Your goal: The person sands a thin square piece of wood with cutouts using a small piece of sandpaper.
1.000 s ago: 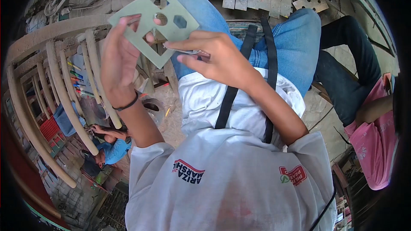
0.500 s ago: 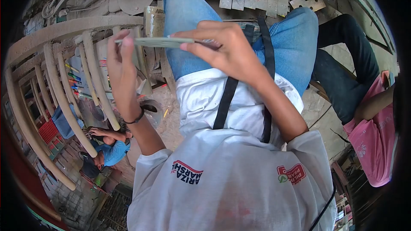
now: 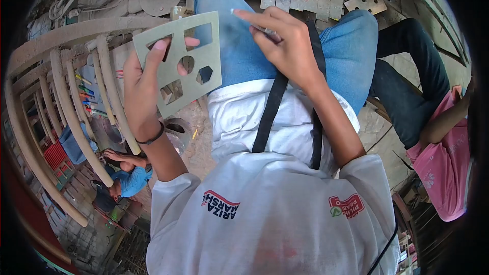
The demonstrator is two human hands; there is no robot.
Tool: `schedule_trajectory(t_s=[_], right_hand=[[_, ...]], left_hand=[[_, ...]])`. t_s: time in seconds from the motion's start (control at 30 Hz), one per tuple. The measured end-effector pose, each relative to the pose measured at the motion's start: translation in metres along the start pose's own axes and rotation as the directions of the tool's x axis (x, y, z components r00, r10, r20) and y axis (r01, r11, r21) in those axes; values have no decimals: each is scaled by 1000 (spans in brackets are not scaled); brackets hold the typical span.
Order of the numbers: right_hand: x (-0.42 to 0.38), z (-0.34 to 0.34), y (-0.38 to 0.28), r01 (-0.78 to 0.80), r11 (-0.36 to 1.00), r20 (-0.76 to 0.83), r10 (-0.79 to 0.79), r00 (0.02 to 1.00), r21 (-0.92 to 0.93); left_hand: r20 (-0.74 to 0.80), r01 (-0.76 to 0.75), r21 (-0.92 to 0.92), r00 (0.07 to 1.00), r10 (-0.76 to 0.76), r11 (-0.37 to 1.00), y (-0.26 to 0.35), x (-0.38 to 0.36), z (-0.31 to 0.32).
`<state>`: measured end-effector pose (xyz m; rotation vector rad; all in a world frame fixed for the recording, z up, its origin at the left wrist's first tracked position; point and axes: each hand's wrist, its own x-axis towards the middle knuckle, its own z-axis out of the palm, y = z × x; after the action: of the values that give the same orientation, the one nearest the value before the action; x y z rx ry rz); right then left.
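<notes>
My left hand [image 3: 142,89] holds up a thin pale-green board [image 3: 198,91] with several cut-out shapes: a triangle, a circle, a hexagon and squares. Its flat face is turned towards me, with my fingers through and behind the holes. My right hand [image 3: 282,40] hovers just right of the board over my blue-jeaned knees [image 3: 229,46], apart from the board, its fingers pinching a small grey strip [image 3: 270,33] that is mostly hidden.
A curved wooden chair frame [image 3: 76,117] stands at the left with coloured pens [image 3: 86,91] behind it. A person in a pink shirt [image 3: 443,158] sits at the right, another in blue [image 3: 127,181] lower left. A similar holed board [image 3: 367,2] lies top right.
The board went from facing me to edge-on, then back to facing me, lower and further left. My right hand came off its edge and moved right.
</notes>
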<state>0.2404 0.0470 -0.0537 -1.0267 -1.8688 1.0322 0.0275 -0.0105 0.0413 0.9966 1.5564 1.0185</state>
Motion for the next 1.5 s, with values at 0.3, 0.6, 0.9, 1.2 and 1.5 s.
schedule_trajectory(t_s=[0.3, 0.6, 0.9, 1.2, 1.5], right_hand=[[2, 24, 19, 231, 941, 240, -172, 955, -247], [8, 25, 29, 293, 917, 324, -200, 925, -270], [5, 29, 31, 276, 928, 276, -204, 939, -249], [-18, 49, 9, 18, 989, 251, -55, 966, 148], [-13, 55, 0, 32, 995, 192, -49, 980, 90]], left_hand=[[22, 30, 181, 999, -35, 983, -33, 20, 2], [-15, 49, 147, 999, -48, 988, -42, 27, 3], [-35, 75, 144, 997, -71, 987, -40, 26, 9], [-223, 35, 371, 973, 52, 928, -44, 16, 11], [-236, 56, 320, 971, 23, 946, -40, 13, 16]])
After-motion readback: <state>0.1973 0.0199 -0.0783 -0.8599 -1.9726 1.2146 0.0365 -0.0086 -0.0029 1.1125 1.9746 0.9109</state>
